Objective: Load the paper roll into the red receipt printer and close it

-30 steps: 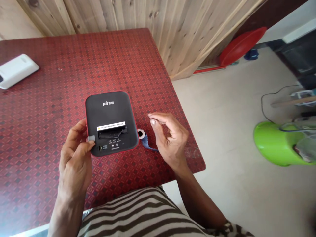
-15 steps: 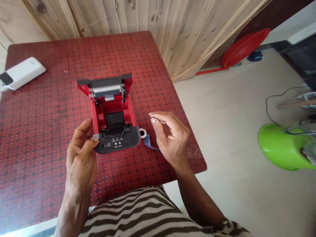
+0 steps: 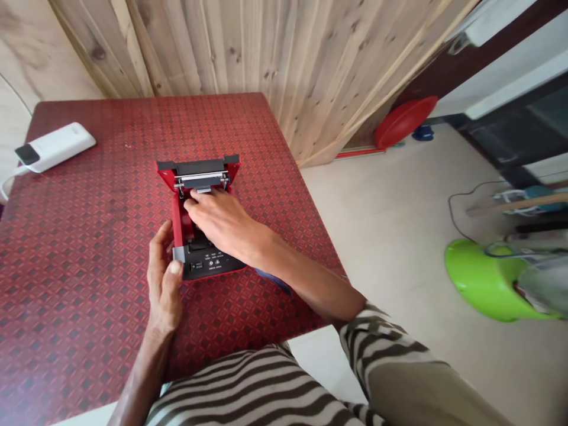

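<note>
Where printer sits, red table.

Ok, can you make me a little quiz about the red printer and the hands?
1. True or false: the lid of the receipt printer is standing open.
2. Which hand reaches into the printer's open compartment? A) left hand B) right hand C) neither
3. Fill in: the white power bank lies on the table's far ____ corner.

Key:
1. True; the lid is tipped up at the back.
2. B; the right hand has its fingers inside, just under the lid, while the left hand grips the printer's near left corner with a thumb on the grey tab.
3. Left.
</note>
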